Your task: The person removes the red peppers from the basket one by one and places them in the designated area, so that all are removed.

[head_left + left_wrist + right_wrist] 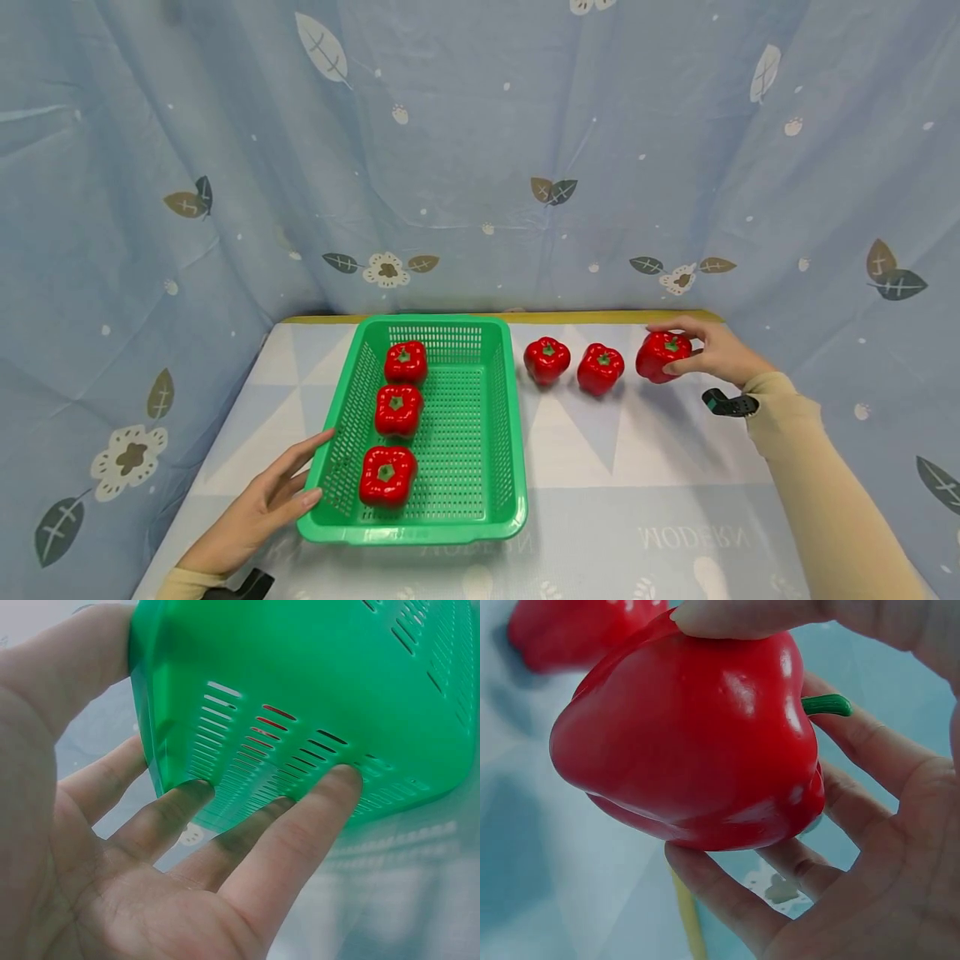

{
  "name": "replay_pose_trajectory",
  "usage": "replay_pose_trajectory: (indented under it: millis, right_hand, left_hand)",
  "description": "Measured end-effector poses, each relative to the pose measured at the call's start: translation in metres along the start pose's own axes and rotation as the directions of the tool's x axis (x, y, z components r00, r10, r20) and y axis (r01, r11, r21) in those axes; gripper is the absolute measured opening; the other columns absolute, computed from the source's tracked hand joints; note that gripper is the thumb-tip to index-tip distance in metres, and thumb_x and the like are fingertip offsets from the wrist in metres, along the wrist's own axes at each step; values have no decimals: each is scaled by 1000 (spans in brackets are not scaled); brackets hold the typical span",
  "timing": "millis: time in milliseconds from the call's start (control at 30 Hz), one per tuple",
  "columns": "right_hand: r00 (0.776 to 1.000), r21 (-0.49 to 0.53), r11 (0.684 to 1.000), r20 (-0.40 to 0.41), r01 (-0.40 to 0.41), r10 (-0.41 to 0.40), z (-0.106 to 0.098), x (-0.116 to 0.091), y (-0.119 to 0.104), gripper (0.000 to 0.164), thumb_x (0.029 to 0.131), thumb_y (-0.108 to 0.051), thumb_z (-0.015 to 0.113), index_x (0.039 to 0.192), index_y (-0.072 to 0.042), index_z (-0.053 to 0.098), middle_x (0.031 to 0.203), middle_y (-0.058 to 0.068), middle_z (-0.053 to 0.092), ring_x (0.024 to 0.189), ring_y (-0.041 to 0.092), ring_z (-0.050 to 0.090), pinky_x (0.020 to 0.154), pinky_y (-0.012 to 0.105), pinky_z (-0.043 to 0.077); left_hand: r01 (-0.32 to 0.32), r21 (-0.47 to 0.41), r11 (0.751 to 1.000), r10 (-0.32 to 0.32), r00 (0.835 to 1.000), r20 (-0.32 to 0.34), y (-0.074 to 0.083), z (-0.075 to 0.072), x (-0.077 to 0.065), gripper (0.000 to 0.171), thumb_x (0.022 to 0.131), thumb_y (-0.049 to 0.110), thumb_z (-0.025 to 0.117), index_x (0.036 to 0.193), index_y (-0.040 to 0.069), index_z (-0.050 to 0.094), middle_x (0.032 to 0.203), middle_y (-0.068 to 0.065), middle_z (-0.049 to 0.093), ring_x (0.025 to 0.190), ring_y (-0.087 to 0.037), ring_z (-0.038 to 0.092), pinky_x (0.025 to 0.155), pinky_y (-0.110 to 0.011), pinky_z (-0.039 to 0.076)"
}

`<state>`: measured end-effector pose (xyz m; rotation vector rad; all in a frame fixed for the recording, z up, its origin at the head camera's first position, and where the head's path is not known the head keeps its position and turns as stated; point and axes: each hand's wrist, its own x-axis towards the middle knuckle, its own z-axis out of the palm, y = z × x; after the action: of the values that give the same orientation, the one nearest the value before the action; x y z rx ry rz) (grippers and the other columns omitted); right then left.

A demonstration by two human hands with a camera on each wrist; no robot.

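My right hand [701, 350] grips a red bell pepper [658, 357] at the far right of the table, thumb on one side and fingers on the other. In the right wrist view this glossy pepper [697, 742] lies on its side with its green stem toward the palm. My left hand [262, 504] is at the left side of a green plastic basket [517, 467], fingers extended. The left wrist view shows the fingertips [346, 780] against its slotted outer wall and the thumb at the rim. Three red peppers [399, 410] line the basket's left side.
Two more red peppers, one [547, 360] close to the basket and another [600, 369] beside it, stand between the basket and my right hand. A patterned white and grey cloth [600, 467] covers the table. Blue printed curtain [480, 150] hangs behind and at both sides.
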<state>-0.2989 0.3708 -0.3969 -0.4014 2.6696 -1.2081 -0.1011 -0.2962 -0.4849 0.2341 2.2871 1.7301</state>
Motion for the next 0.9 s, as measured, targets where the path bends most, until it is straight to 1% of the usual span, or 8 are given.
replay_pose_trajectory:
  millis: [100,333,567,700,900]
  right_hand:
    - [1000,-14,1000,-1,-11,11,2,-2,7,73,89,-10,87,156,-5,58,151,24,56,124,42,54,84,44,63]
    - [1000,-27,1000,22,-12,12,8,-5,19,70,92,-11,84,156,-3,58,153,28,54,127,45,56,85,41,63]
    - [999,-14,999,33,-37,38,15,-6,32,72,91,-12,84,157,-2,56,154,30,52,129,47,53,87,39,61]
    - [999,2,999,39,-35,35,19,-6,37,71,91,-11,84,156,-1,57,153,31,54,131,48,52,89,40,60]
    - [998,-3,999,39,-43,43,24,-6,40,72,91,-12,85,156,0,56,152,31,55,132,47,51,90,39,58]
  left_hand:
    - [7,-4,1000,-7,1000,3,-1,0,0,69,115,19,62,175,25,29,179,-20,13,155,-64,25,103,-22,52]
    - [-10,12,1000,10,1000,2,-3,0,0,69,115,18,61,175,25,28,179,-19,15,156,-62,26,104,-22,51]
    - [-31,37,999,31,1000,2,-2,0,-2,68,115,19,61,174,27,29,179,-19,17,159,-59,21,109,-21,48]
    - [-37,35,999,37,999,1,-3,-1,-1,68,115,19,61,174,28,30,179,-19,17,158,-60,22,108,-21,49]
    - [-23,9,1000,23,1000,8,-4,-2,0,68,115,18,60,175,28,29,179,-21,14,155,-64,23,105,-21,50]
